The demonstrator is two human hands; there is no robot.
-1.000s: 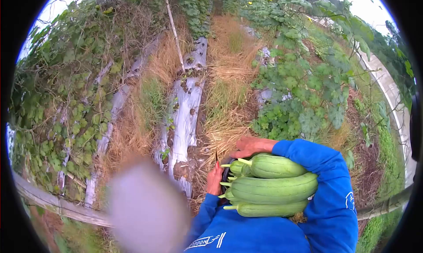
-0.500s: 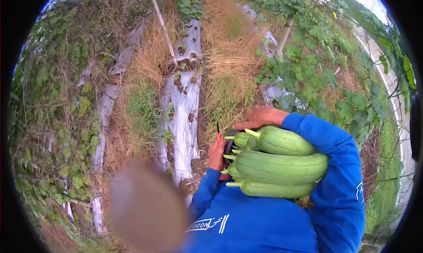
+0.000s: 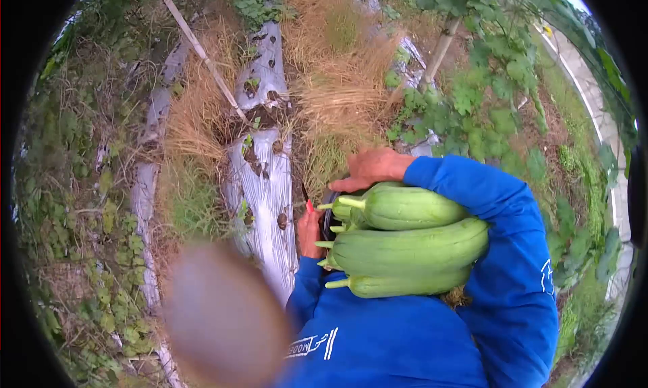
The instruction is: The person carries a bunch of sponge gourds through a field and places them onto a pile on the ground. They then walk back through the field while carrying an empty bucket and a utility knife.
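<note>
Gourds (image 3: pixel 412 247): stacked centre-right of frame, hugged in the crook of the blue-sleeved arm (image 3: pixel 513 253); sat higher in frame than a second back, stack unshifted.
Count: three long ones in plain sight, stem ends of at least one more tucked behind; two hands, one pole.
Right hand (image 3: pixel 371 168): lay flat, fingers stretched over the top gourd, pinching nothing.
Left hand (image 3: pixel 310 231): curled tight round red-handled blade (image 3: pixel 307 202), tip up, just left of the stems.
Ground: silver mulch sheet (image 3: pixel 266 185) and pole (image 3: pixel 199 50) slid left, so probably walking the row, load secure.
</note>
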